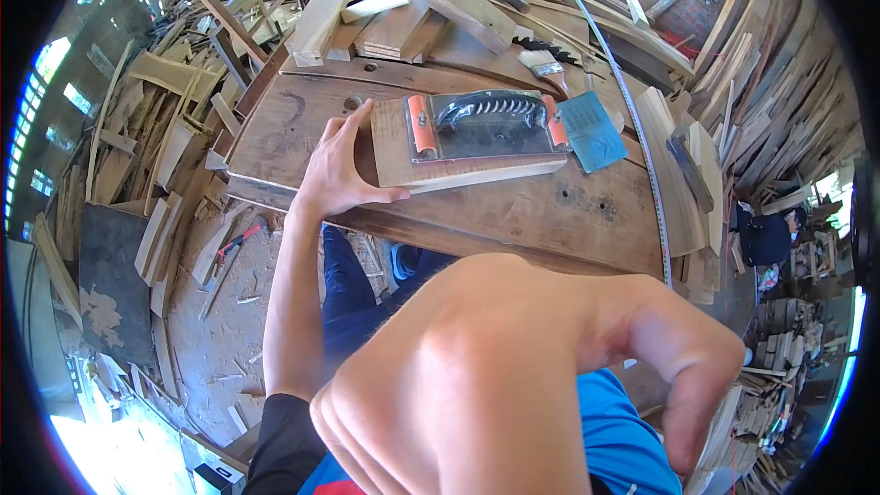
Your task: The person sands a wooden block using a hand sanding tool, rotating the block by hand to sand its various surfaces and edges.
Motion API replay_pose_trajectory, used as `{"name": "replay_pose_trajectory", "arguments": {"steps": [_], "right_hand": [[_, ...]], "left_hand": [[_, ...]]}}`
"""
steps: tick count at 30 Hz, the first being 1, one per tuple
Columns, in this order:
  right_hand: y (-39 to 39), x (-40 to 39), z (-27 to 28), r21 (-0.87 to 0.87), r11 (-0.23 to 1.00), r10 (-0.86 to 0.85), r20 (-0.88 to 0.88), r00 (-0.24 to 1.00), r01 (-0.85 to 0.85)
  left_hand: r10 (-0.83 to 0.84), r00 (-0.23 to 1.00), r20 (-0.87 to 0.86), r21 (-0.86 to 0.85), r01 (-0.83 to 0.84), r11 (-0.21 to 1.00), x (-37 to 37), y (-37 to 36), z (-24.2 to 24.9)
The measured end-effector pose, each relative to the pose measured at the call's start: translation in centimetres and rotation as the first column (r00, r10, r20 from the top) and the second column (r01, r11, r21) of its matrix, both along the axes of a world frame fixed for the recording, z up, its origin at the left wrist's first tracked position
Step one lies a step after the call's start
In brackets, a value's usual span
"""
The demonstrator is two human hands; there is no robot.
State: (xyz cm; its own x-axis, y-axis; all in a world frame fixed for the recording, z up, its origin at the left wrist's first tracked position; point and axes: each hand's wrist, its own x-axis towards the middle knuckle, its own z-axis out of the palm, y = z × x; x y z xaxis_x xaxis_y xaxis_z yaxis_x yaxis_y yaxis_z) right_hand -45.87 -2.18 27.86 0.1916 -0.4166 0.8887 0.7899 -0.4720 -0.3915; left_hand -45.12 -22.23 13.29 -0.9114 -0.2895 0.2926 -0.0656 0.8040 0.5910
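Observation:
My left hand (337,165) grips the left end of a flat wooden block (486,174), its thumb at the near edge and fingers at the far left corner. On top of the block lies a hand sander (486,133) with a black ridged handle and orange end clamps. A blue-green sheet (593,131) lies at its right end. My right hand (513,357) is raised very near the camera, bent at the knuckles and apart from the block. Its fingers are partly hidden and cut off by the frame, so its grip does not show.
The wooden workbench (302,147) carries several thick wood pieces (472,14) at the back. A paintbrush (547,71) and a saw-toothed dark piece (547,50) lie behind the sander. A tape measure (628,101) runs along the right side. Scrap wood (170,243) crowds the floor.

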Motion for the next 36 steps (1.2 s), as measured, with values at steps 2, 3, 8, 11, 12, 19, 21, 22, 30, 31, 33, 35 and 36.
{"name": "replay_pose_trajectory", "arguments": {"steps": [2, 3, 8, 11, 12, 19, 21, 22, 30, 31, 33, 35, 36], "right_hand": [[0.1, -0.2, 0.2, -0.004, 1.000, -0.004, 0.006, 1.000, 0.004], [0.1, -0.4, 0.3, -0.009, 1.000, -0.007, 0.010, 1.000, 0.007], [0.5, -0.9, 0.9, -0.034, 0.999, -0.021, 0.051, 0.998, 0.023], [-0.2, -0.2, 0.3, -0.065, 0.998, -0.008, 0.066, 0.998, 0.012], [-0.3, 0.0, 0.2, -0.077, 0.997, -0.002, 0.076, 0.997, 0.008], [0.3, -0.7, 1.3, -0.060, 0.992, -0.111, 0.069, 0.991, 0.115], [0.8, -0.6, 2.0, -0.019, 0.991, -0.127, 0.095, 0.987, 0.129], [1.0, -0.5, 2.3, 0.002, 0.991, -0.135, 0.108, 0.985, 0.136], [3.6, -3.0, 2.7, 0.151, 0.961, -0.204, -0.172, 0.964, 0.231], [3.4, -3.1, 2.6, 0.168, 0.925, -0.314, -0.164, 0.935, 0.340], [3.2, -4.0, 2.6, 0.184, 0.725, -0.605, -0.292, 0.741, 0.664], [2.3, -7.1, 1.8, -0.192, 0.064, -0.788, -0.611, -0.069, 0.979], [2.0, -9.1, 0.9, -0.414, -0.181, -0.682, -0.601, -0.417, 0.892]], "left_hand": [[0.003, 1.000, 0.004, -0.009, -0.003, 1.000, 0.0, 0.0, 0.2], [0.003, 1.000, -0.011, -0.009, -0.003, 1.000, 0.0, -0.1, 0.2], [0.000, 1.000, -0.001, 0.001, 0.000, 1.000, -0.1, -0.3, -0.1], [0.016, 1.000, 0.001, 0.004, -0.016, 1.000, 0.1, 0.0, 0.3], [0.019, 1.000, 0.003, 0.005, -0.019, 1.000, 0.1, -0.1, 0.3], [0.017, 1.000, 0.009, 0.022, -0.017, 1.000, 0.0, -0.1, 0.4], [0.015, 1.000, 0.014, 0.026, -0.016, 1.000, 0.2, -0.1, 0.1], [0.014, 1.000, 0.011, 0.035, -0.015, 0.999, 0.1, -0.2, 0.1], [0.014, 1.000, 0.003, 0.016, -0.014, 1.000, -0.1, -0.2, 0.1], [0.017, 1.000, 0.007, 0.021, -0.018, 1.000, 0.0, -0.1, 0.1], [0.004, 1.000, 0.010, 0.016, -0.004, 1.000, 0.2, -0.4, -0.1], [-0.029, 1.000, -0.010, 0.004, 0.029, 1.000, 0.1, -0.9, -0.6], [-0.013, 1.000, -0.017, 0.011, 0.013, 1.000, 0.1, -0.7, -0.2]]}}
